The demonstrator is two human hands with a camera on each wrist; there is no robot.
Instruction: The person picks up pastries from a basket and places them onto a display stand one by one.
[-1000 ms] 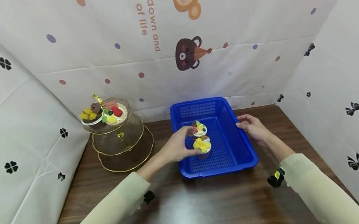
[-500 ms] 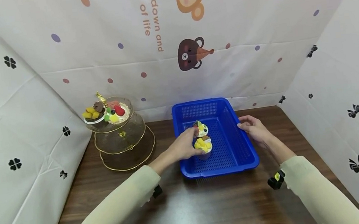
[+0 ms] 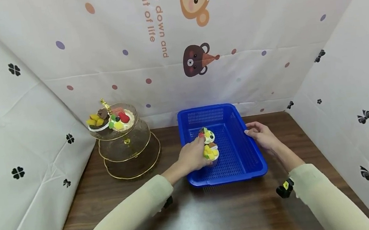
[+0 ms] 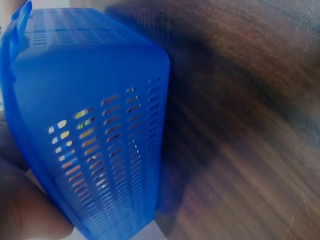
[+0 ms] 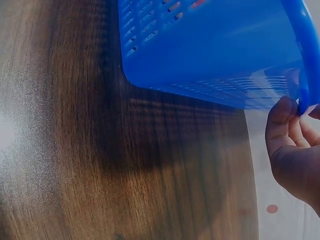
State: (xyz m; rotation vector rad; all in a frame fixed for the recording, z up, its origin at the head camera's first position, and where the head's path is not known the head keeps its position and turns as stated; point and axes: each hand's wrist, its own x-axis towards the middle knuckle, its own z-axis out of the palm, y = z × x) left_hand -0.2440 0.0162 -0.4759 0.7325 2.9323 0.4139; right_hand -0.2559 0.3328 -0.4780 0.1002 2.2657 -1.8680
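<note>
My left hand (image 3: 192, 156) curls round the mango cupcake (image 3: 210, 153) at centre frame; light, fragile topping, so I'd hold its base. Right hand (image 3: 261, 136) pinches the blue basket (image 3: 241, 161) rim.

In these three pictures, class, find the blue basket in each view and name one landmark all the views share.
Head: the blue basket sits centre-right on the table, between both hands.
Left wrist: its slotted wall fills the left half.
Right wrist: its wall crosses the top.
Shared landmark: the dark wooden table.
</note>
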